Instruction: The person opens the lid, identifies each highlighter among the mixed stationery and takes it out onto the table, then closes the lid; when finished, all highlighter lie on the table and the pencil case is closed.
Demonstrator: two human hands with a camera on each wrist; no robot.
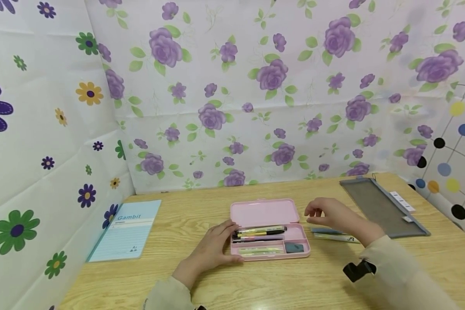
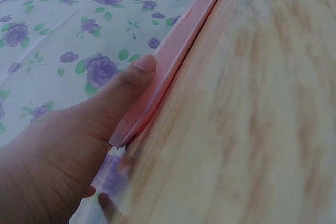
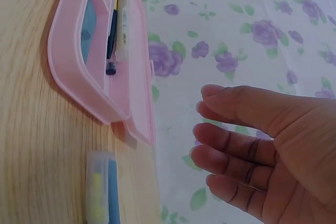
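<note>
A pink pencil case (image 1: 263, 213) lies on the table with its lid folded back. Several pens (image 1: 261, 233) fill its long compartment. Slim pale-yellow sticks (image 1: 260, 250) and a dark blue-grey eraser (image 1: 294, 247) occupy the front ones. My left hand (image 1: 213, 246) holds the case's left end, thumb against the front wall (image 2: 181, 40) and fingers along the left side. Its fingertips are partly hidden in the left wrist view. To the right of the case my right hand (image 1: 331, 214) hovers with loosely bent fingers, holding nothing. Below it lie a blue pen (image 1: 325, 230) and a yellowish highlighter (image 1: 335, 237).
A grey mesh zip pouch (image 1: 379, 206) lies at the right, with a white labelled item (image 1: 402, 201) beside it. The light-blue notebook (image 1: 128, 232) rests at the left. Flower-patterned cloth (image 1: 236, 129) stands behind the wooden table (image 1: 279, 284).
</note>
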